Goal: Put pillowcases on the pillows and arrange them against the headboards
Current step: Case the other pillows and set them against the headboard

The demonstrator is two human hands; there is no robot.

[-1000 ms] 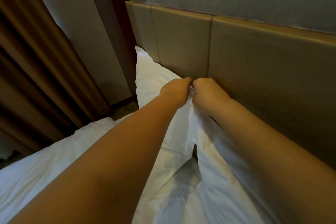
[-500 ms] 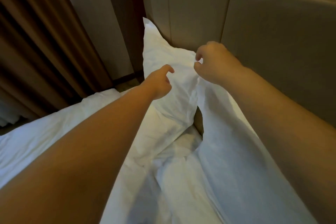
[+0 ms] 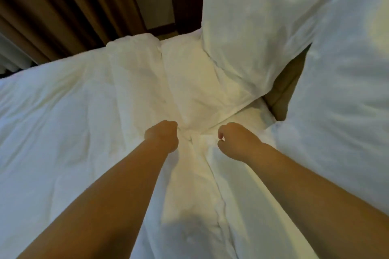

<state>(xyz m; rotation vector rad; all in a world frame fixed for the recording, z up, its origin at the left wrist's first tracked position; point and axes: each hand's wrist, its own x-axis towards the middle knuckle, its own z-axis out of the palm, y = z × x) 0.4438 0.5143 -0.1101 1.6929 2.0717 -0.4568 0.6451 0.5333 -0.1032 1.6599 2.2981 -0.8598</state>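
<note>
Gripping bunched white bedding: your left hand. Right hand: fingers curled, hold unclear. First pillow, second pillow: upright against headboard. Judged soft, light, slump-prone; pinch the top corners when you straighten them.

L hand: duvet bunched & gripped.
R hand: duvet pinched, near L hand.
Far pillow: propped upright.
Near pillow: propped beside it, headboard seen between.

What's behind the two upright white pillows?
A strip of tan padded headboard shows in the gap between the left white pillow and the right white pillow. Whatever else lies behind them is covered.
</note>
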